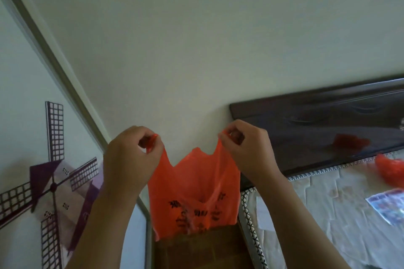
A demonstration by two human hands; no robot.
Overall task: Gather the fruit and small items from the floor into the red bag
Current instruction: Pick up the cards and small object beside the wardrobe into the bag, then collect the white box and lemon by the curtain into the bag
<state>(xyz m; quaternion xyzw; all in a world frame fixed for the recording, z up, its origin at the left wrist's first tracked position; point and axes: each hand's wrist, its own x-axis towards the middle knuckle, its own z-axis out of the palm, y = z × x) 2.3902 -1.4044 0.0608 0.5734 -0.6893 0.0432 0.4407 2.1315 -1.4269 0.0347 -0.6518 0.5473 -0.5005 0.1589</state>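
Reaching up from the bottom of the frame, both forearms meet at centre, where the left hand (129, 155) pinches one handle of the red bag (193, 194) and the right hand (249, 148) pinches the other, fingers clenched on the thin plastic. The bag hangs between them, black print on its front, above a strip of brown floor (196, 253). At right lies a mattress (328, 209) with a second red bag (391, 170) on it, before a dark headboard (317, 120). At left, a windmill decal (52, 181) marks a panel.
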